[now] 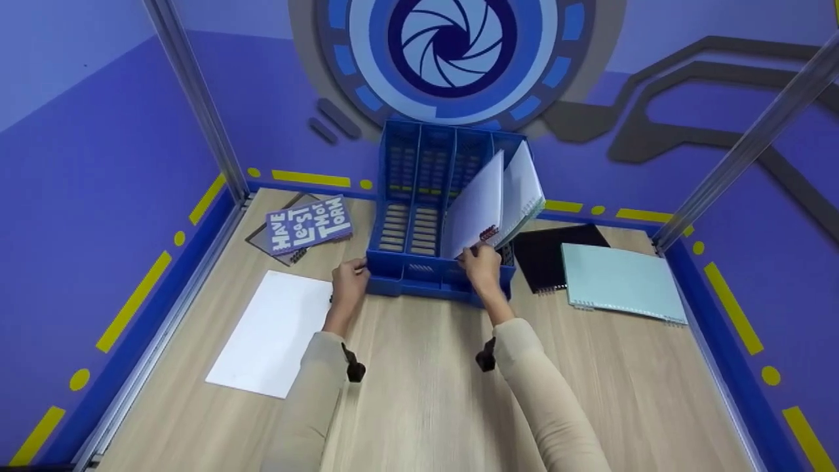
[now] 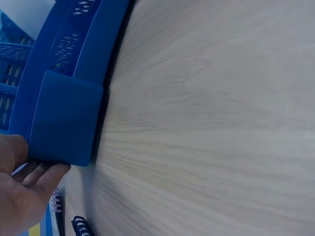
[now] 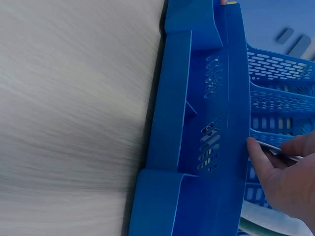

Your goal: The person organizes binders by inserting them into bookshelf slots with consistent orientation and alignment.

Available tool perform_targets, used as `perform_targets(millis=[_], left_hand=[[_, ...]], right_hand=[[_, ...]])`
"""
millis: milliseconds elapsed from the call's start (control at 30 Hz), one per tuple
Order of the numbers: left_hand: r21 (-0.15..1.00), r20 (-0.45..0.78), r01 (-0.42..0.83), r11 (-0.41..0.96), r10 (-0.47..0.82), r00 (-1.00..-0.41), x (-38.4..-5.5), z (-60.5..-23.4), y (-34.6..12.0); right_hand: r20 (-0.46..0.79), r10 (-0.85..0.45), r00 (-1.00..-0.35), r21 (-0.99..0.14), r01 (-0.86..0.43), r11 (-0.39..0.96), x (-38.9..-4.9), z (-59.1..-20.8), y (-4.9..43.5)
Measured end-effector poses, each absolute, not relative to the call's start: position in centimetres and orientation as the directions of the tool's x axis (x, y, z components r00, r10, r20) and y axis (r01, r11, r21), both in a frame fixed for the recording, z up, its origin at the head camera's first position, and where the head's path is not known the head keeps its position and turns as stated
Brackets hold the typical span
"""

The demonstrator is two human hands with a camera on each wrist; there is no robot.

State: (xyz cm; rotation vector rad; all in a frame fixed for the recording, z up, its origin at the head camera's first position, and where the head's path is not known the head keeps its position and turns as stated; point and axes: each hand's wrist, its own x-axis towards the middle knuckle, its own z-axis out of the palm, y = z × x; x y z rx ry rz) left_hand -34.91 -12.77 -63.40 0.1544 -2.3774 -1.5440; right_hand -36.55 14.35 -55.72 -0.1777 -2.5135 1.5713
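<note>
A blue file organizer [image 1: 419, 275] with several upright slots stands against the back wall. My left hand [image 1: 349, 288] holds its front left corner, thumb and fingers against the side in the left wrist view [image 2: 61, 123]. With its thumb and fingers, my right hand [image 1: 484, 269] pinches the lower edge of a white notebook [image 1: 475, 203] with a red spiral. This notebook leans in a right-hand slot, its lower end behind the front wall. Beside it, another pale notebook [image 1: 524, 187] with a light green edge tilts to the right in the last slot.
A white sheet-like pad [image 1: 262, 341] lies at left. Behind it, a purple lettered notebook [image 1: 311, 224] rests on a dark-edged one [image 1: 260, 240]. At right, a mint-green notebook [image 1: 623, 278] overlaps a black spiral notebook [image 1: 541, 252]. Metal posts [image 1: 196, 98] and printed panels border the table.
</note>
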Motion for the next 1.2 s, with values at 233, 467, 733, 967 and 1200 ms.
perform_targets(millis=[233, 467, 733, 967, 1200], left_hand=[[0.903, 0.193, 0.075, 0.423, -0.243, -0.951, -35.3, -63.6, -12.8], [0.899, 0.2, 0.083, 0.429, -0.233, -0.952, -35.0, -63.5, -12.8], [0.899, 0.204, 0.091, 0.429, -0.226, -0.953, -35.0, -63.5, -12.1], [0.904, 0.194, 0.078, 0.419, -0.24, -0.951, -35.0, -63.4, -12.4], [0.907, 0.179, 0.068, 0.416, -0.234, -0.956, -34.9, -63.4, -12.8]], right_hand=[[0.219, 0.213, -0.952, -0.786, -0.043, 0.617, -37.3, -55.3, 14.6], [0.264, 0.218, -0.94, -0.76, -0.063, 0.647, -38.3, -55.1, 14.9], [0.248, 0.246, -0.937, -0.755, -0.027, 0.655, -39.4, -54.6, 15.0], [0.216, 0.276, -0.936, -0.779, 0.005, 0.627, -40.5, -54.3, 14.2], [0.137, 0.303, -0.943, -0.813, 0.068, 0.579, -41.6, -54.1, 13.5]])
